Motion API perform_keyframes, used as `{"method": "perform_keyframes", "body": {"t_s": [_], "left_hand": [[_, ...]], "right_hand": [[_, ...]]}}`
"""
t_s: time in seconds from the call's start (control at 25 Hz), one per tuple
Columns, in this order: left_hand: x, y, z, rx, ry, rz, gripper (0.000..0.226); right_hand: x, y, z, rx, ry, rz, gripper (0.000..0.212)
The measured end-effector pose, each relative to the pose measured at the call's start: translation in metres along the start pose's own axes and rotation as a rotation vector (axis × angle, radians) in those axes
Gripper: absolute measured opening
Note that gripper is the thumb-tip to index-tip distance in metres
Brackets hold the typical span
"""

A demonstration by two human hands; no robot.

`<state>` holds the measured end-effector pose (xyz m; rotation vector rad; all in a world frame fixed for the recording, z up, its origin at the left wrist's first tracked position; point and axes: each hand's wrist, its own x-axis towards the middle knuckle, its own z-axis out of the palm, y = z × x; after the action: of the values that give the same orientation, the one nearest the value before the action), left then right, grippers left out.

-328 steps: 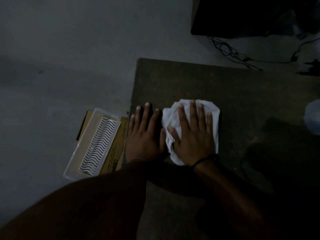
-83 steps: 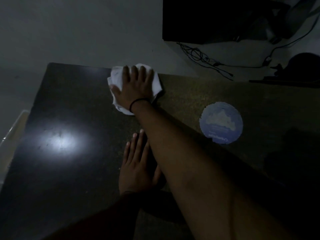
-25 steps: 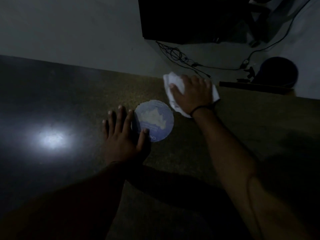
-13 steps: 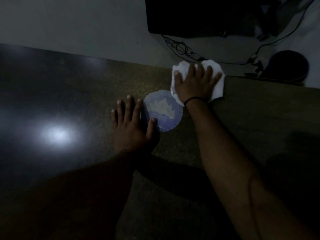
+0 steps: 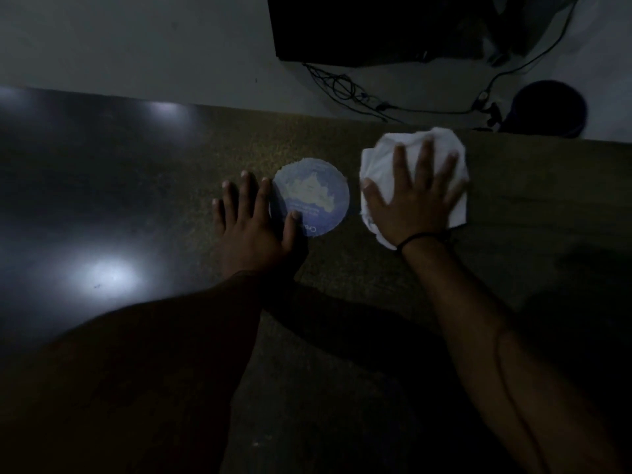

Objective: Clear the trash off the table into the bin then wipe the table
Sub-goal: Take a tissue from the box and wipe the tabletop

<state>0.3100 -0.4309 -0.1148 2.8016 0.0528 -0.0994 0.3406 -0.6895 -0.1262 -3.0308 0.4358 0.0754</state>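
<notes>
A white cloth (image 5: 383,153) lies near the far edge of the dark table (image 5: 136,186). My right hand (image 5: 413,196) presses flat on the cloth with its fingers spread. A round blue paper disc (image 5: 316,191) with a white shape printed on it lies just left of the cloth. My left hand (image 5: 251,227) rests flat on the table beside the disc, and its thumb touches the disc's near left rim. A dark round bin (image 5: 549,109) stands on the floor beyond the table's far right edge.
A black box-like object (image 5: 376,25) sits on the pale floor past the table, with tangled cables (image 5: 345,88) trailing from it toward the bin. A bright light reflection (image 5: 109,275) shows on the glossy left part of the table.
My right hand has slid the cloth rightward along the far edge, away from the blue disc. My left hand stays flat beside the disc.
</notes>
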Motion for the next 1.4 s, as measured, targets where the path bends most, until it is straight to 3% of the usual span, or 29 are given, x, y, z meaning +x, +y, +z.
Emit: {"method": "perform_keyframes", "body": {"t_s": [0.16, 0.4, 0.56, 0.72, 0.8, 0.92, 0.96, 1.0, 1.04, 1.12, 1.2, 1.28, 1.4], "left_hand": [[0.0, 0.001, -0.009, 0.011, -0.064, 0.014, 0.079], [-0.005, -0.004, -0.013, -0.063, -0.069, 0.084, 0.075], [-0.059, -0.045, -0.026, -0.072, -0.165, 0.394, 0.063], [-0.173, -0.106, -0.042, -0.084, -0.187, 0.348, 0.063], [-0.227, -0.128, -0.05, -0.056, -0.226, 0.332, 0.064], [-0.3, -0.165, -0.055, 0.001, -0.212, 0.374, 0.066], [-0.314, -0.174, -0.054, 0.008, -0.218, 0.383, 0.066], [-0.322, -0.181, -0.051, 0.009, -0.229, 0.382, 0.066], [-0.325, -0.186, -0.051, 0.015, -0.234, 0.386, 0.067], [-0.326, -0.19, -0.053, 0.047, -0.259, 0.412, 0.069], [-0.323, -0.189, -0.057, 0.082, -0.308, 0.438, 0.072], [-0.321, -0.189, -0.061, 0.049, -0.357, 0.433, 0.071], [-0.323, -0.188, -0.062, 0.027, -0.337, 0.417, 0.069]], "right_hand": [[-0.014, -0.021, -0.001, 0.032, -0.035, 0.115, 0.089], [-0.135, -0.067, 0.008, -0.014, -0.067, -0.084, 0.091], [-0.271, -0.088, 0.015, -0.068, -0.103, -0.333, 0.095], [-0.366, -0.054, -0.004, -0.109, -0.2, -0.776, 0.091], [-0.376, -0.032, -0.008, -0.118, -0.217, -0.641, 0.088], [-0.396, -0.036, -0.008, -0.041, -0.176, 0.021, 0.089], [-0.406, -0.051, -0.007, -0.007, -0.152, 0.138, 0.089], [-0.417, -0.068, -0.002, 0.019, -0.13, 0.135, 0.09], [-0.433, -0.084, 0.002, 0.024, -0.125, 0.02, 0.089], [-0.464, -0.104, 0.006, 0.015, -0.147, -0.346, 0.086], [-0.476, -0.098, 0.003, -0.027, -0.165, -0.576, 0.084], [-0.473, -0.078, 0.001, -0.097, -0.167, -0.503, 0.082], [-0.467, -0.061, 0.003, -0.042, -0.101, 0.073, 0.083]]}}
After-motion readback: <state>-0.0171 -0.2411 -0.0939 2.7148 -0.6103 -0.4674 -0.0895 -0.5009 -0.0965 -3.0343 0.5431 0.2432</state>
